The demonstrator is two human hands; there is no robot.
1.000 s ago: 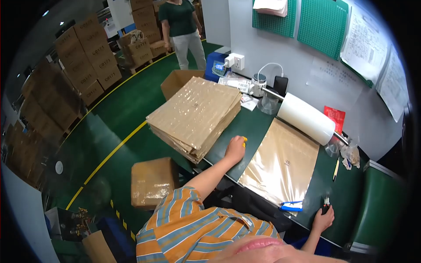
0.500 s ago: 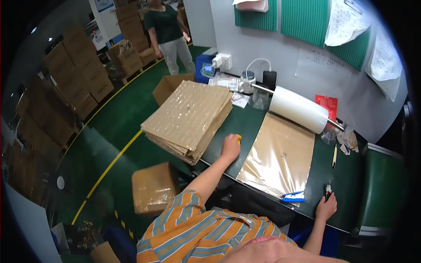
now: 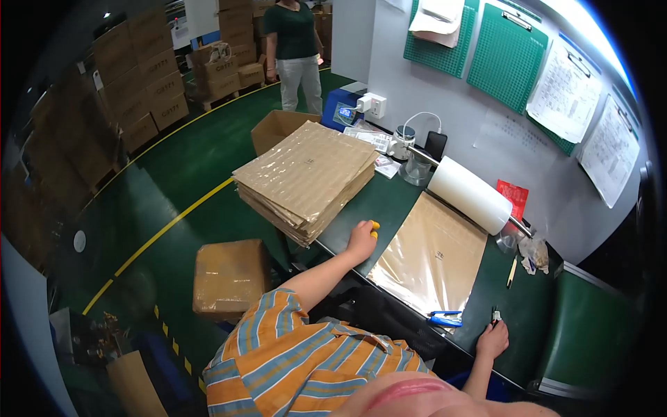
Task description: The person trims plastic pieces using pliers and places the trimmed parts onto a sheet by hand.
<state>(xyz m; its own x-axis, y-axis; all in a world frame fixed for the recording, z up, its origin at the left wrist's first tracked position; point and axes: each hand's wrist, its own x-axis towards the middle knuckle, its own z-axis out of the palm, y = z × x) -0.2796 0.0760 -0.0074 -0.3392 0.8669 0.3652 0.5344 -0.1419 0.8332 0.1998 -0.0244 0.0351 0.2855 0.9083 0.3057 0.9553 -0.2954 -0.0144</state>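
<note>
While the L hand [image 3: 360, 243] curls tight round a small yellow item [image 3: 375, 230], the R hand [image 3: 492, 340] closes its fingers on a dark-handled tool [image 3: 496, 319]; btwn the 2 hands a film-covered brown sheet [image 3: 438, 247] lies flat on the table [image 3: 381, 203], w/ a blue tool [image 3: 445, 319] at its near edge; a white roll [image 3: 470, 196] sits at its far end.

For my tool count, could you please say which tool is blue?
The tool on the brown sheet; the right hand holds a black-and-silver one, the left hand something yellow; the slim tool is pale.
</note>
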